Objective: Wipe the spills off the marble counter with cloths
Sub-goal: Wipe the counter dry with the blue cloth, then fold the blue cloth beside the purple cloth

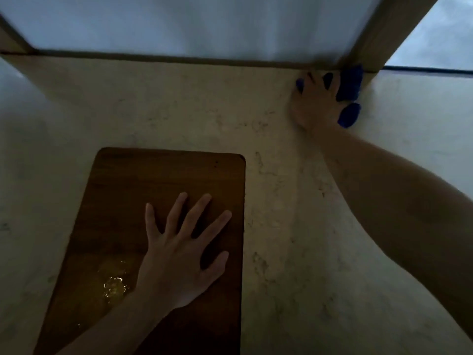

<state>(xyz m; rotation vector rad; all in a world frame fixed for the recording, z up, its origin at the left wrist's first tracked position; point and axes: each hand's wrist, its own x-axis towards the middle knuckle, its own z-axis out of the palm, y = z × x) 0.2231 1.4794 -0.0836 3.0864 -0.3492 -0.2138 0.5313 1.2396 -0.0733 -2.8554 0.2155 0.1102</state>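
Step in hand: wiping, far back-right part of the marble counter [294, 201], by the back edge where a wooden upright [378, 34] meets it.

R hand [316, 103]: arm at full reach, palm down on a blue cloth [349, 85]. Fingers spread wide and pressed flat onto the cloth, not curled round it; cloth shows between and beside the fingers, mostly on the right side. Frame blurred there, so cloth's full outline can't be told. Cloth touches or nearly touches base of the upright.

L hand [183, 249]: flat on a wooden cutting board [166, 175] lying at the near-left of the counter, fingers apart, holding nothing. Looks like bracing, prob. to support the reach.

Spill: yellowish wet patch [114, 288] on the board's near-left area, just beside L wrist. No clear spill visible on the marble near the cloth; light is dim.

Next move (judgement): drag cloth back from the corner w/ steady downward pressure. Board puddle not yet dealt with; L hand needs to clear off first.
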